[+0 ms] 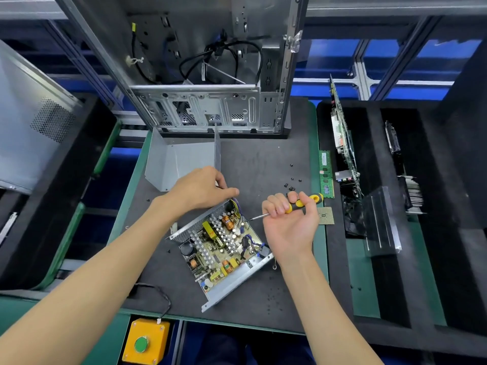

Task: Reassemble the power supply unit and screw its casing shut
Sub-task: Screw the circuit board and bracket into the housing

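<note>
1. The right hand is curled round the yellow-and-black handle of the screwdriver, palm turned up, with the shaft pointing left and its tip at the far edge of the circuit board.
2. The left hand rests on the far corner of the power supply unit, fingers bent at the casing wall near the purple wires; whether it truly pinches the metal I cannot tell.
3. To do this well, I judge the tip should sit square in the screw head, pressed along the shaft while the left hand steadies the casing.
4. The unit lies open on the dark mat, between and just below both hands.
5. The cover stands beyond the left hand; loose screws lie just beyond the right.
</note>
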A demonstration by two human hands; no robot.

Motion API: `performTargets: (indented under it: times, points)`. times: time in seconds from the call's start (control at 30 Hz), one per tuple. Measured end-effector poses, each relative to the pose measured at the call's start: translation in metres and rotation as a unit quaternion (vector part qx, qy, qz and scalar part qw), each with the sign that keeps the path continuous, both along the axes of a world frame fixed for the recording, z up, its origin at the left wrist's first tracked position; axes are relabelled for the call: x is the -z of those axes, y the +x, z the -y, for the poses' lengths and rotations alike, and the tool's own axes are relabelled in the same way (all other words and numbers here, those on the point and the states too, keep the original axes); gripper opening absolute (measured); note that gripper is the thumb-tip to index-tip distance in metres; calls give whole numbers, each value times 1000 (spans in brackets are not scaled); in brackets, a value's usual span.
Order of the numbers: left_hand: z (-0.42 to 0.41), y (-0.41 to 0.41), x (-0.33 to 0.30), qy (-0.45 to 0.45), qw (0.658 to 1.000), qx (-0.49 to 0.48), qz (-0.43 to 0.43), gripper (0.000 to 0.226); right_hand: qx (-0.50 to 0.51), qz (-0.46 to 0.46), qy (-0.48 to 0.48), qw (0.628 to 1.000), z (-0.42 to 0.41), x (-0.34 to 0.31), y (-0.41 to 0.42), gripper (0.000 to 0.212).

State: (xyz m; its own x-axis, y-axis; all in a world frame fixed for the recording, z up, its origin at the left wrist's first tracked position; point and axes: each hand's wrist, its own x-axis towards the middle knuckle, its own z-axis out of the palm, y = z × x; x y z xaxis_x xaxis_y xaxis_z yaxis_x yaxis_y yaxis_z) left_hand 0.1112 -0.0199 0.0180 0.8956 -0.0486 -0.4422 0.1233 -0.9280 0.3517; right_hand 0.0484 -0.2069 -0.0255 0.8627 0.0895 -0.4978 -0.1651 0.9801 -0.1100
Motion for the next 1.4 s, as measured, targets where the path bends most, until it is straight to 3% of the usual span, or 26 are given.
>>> performTargets:
  times: [0.17, 0.37, 0.5, 0.63, 0.8, 0.97, 1.1, 1.27, 1.4]
  points:
    - [18, 17, -12, 61, 998, 31, -9, 21, 0, 0, 3, 1000, -1, 0, 0, 20]
    - [29, 13, -6, 153, 983, 89, 48, 43, 3, -7, 11, 1000, 0, 0, 0, 20]
    - [27, 14, -10, 156, 983, 96, 14, 33, 6, -14, 19, 1000, 1, 0, 1, 20]
    - [30, 11, -14, 164, 973, 153, 56, 31, 8, -16, 27, 999, 0, 1, 1, 20]
    - [43, 12, -23, 205, 956, 205, 47, 27, 7, -17, 28, 999, 0, 1, 1, 21]
    - [27, 28, -27, 68, 983, 162, -60, 13, 9, -18, 34, 999, 2, 1, 0, 21]
    - [15, 31, -23, -22, 986, 142, -84, 12, 11, -22, 40, 999, 2, 1, 0, 21]
    - [7, 22, -18, 16, 977, 203, -59, 24, 14, -21, 40, 999, 2, 1, 0, 20]
    - [-4, 0, -13, -27, 980, 197, -16, 30, 18, -23, 37, 999, 3, 0, 0, 20]
